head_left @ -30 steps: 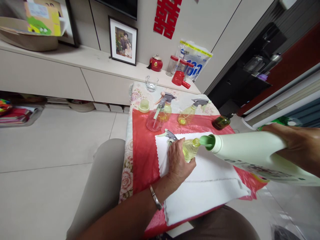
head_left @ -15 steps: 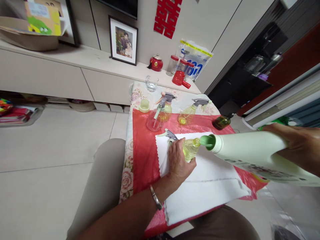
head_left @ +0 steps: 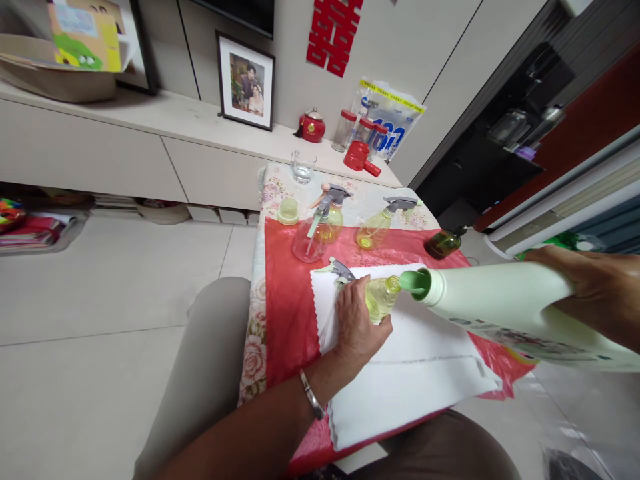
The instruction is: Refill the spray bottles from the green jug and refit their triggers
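Observation:
My left hand [head_left: 361, 320] is wrapped round a small yellow see-through spray bottle [head_left: 382, 297] without its head, tilted with its mouth to the right. My right hand [head_left: 595, 283] grips a large pale green detergent jug [head_left: 505, 290], tipped nearly level. The jug's green spout [head_left: 414, 281] meets the small bottle's mouth; whether liquid flows I cannot tell. Behind my left hand a grey spray head [head_left: 342, 269] lies on a white cloth [head_left: 415, 373]. A pink spray bottle [head_left: 310, 239] and a yellow spray bottle [head_left: 375, 230] stand farther back.
A pale green cap [head_left: 288, 211] and a glass cup [head_left: 303, 167] stand at the table's back left. Another yellow spray bottle [head_left: 336, 217] is partly hidden. A dark brown bottle [head_left: 444, 244] lies at right on red plastic sheeting [head_left: 290, 300]. Beyond is a low cabinet [head_left: 215, 163].

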Demonstrator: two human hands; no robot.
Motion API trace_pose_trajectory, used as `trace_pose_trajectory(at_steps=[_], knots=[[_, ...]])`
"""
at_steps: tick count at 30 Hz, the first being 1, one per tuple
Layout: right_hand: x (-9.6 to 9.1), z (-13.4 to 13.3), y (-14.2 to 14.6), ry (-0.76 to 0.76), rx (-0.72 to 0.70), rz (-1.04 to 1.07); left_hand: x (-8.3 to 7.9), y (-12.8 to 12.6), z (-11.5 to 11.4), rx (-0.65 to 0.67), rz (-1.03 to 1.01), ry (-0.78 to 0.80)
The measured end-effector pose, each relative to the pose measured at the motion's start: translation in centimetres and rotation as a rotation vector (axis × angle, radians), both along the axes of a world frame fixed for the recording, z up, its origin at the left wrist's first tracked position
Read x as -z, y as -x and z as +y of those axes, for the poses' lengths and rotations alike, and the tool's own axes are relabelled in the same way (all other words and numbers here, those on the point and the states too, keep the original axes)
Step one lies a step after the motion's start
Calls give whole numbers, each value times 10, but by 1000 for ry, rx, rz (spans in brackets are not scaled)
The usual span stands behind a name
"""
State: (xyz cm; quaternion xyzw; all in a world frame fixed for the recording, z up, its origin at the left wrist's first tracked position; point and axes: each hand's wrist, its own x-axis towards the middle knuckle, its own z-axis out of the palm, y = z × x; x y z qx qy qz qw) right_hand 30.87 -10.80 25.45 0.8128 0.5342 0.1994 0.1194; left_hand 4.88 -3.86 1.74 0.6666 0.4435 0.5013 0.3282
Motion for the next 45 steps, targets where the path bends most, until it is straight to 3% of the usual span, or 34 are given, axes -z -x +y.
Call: trace_pose_trajectory(at_steps=[7, 11, 15, 21, 27, 30, 34, 40, 45], knots=[[-1, 1, 15, 34, 69, 11, -1, 0, 1, -3, 7, -3], [3, 2, 34, -30, 41, 59, 0, 0, 1, -3, 2, 6], [7, 7, 48, -57, 103, 180, 3, -1, 1, 14, 6, 6], [20, 7, 45, -405, -31, 442, 4, -2, 3, 2, 0, 13], [38, 12, 49, -783, 48, 634, 1, 0, 6, 59, -92, 18], [54, 21, 51, -970, 105, 692, 0, 1, 6, 94, -128, -17], [90, 32, 51, -1153, 107, 885, 0, 2, 3, 119, -128, -78], [153, 46, 50, -1282, 87, 992, -4, 4, 0, 78, -80, -199], [183, 48, 48, -1319, 107, 1003, -12, 10, 5, 43, -84, -201]])
